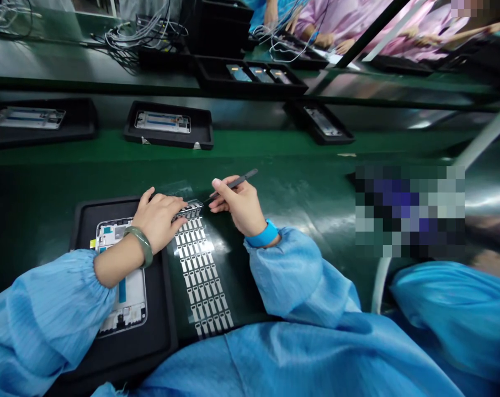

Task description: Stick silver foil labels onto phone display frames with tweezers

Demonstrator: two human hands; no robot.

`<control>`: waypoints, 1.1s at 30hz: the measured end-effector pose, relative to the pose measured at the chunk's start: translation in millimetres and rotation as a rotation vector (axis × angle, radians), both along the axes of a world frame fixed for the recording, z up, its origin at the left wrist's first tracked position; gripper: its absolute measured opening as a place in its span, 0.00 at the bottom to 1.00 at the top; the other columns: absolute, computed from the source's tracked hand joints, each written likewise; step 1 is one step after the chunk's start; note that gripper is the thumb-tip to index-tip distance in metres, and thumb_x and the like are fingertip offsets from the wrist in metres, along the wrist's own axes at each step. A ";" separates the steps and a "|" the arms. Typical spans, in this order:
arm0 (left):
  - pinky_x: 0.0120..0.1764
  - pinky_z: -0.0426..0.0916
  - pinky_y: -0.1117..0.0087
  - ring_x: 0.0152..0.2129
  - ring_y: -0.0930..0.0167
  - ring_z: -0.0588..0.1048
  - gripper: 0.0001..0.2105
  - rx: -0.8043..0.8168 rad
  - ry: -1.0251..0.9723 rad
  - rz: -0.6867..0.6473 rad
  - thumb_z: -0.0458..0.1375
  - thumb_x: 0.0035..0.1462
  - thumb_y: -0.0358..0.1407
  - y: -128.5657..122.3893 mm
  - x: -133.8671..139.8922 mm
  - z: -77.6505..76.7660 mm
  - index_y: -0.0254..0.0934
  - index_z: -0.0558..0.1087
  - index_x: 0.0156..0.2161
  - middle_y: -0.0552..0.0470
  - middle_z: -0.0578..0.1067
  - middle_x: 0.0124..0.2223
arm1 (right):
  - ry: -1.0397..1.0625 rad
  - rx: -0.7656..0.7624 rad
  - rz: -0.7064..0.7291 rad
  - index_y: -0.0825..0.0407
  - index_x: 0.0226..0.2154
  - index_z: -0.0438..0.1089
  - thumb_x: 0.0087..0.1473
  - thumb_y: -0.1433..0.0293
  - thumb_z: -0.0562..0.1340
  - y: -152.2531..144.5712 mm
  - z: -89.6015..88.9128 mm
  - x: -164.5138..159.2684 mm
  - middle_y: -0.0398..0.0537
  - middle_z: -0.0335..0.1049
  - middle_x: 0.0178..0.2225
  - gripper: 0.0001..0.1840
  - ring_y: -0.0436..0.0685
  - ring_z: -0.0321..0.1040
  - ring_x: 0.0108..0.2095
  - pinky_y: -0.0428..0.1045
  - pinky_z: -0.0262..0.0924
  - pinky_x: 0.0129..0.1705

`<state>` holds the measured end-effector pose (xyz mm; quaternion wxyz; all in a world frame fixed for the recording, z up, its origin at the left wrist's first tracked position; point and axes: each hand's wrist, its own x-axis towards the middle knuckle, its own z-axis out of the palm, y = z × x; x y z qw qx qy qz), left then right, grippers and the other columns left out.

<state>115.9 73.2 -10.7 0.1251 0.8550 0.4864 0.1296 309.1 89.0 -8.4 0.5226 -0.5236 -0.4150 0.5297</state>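
Left forearm (pixel 117 263) slants over white rectangular device frame (pixel 133 298) in black tray (pixel 164 314). Clear sheet of silver tabs (pixel 202 270) beside tray on green bench (pixel 299 204). Left hand (pixel 161 215) palm down, grip pinching sheet's far end. Right hand (pixel 239 204) curled, grip closed on slim black tool (pixel 248 175).

One head-worn camera looks forward and down, close above the left hand (pixel 159 219) and right hand (pixel 245 208), the shelf (pixel 68 65) farther off; the view seems slightly tilted, though blurred towards its edges.

Green worktop (pixel 316 193), faintly glossy; raised metallic shelf (pixel 68 69) behind; dark slanted post (pixel 373 33) upper right.
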 end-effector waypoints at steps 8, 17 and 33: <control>0.58 0.46 0.51 0.45 0.65 0.69 0.13 0.016 -0.045 0.010 0.53 0.57 0.39 -0.8 -0.6 -1.6 0.43 0.70 0.46 0.53 0.74 0.49 | -0.062 -0.059 -0.022 0.54 0.26 0.61 0.38 0.56 0.69 0.0 1.3 -9.5 0.37 0.64 0.14 0.23 0.47 0.65 0.13 0.40 0.62 0.13; 0.59 0.42 0.50 0.46 0.65 0.69 0.13 -0.004 -0.104 0.008 0.54 0.56 0.36 -1.7 0.2 -1.5 0.44 0.69 0.47 0.54 0.74 0.48 | 0.044 -0.122 0.004 0.56 0.25 0.65 0.40 0.62 0.69 7.5 3.5 -12.9 0.38 0.65 0.14 0.17 0.43 0.60 0.12 0.37 0.57 0.11; 0.37 0.68 0.71 0.31 0.73 0.73 0.09 -0.015 -0.691 0.187 0.52 0.57 0.40 -15.9 -13.8 30.0 0.37 0.71 0.32 0.53 0.74 0.33 | 0.228 0.079 0.070 0.52 0.27 0.62 0.45 0.58 0.65 -15.4 31.8 -58.1 0.37 0.70 0.22 0.17 0.42 0.61 0.13 0.38 0.58 0.14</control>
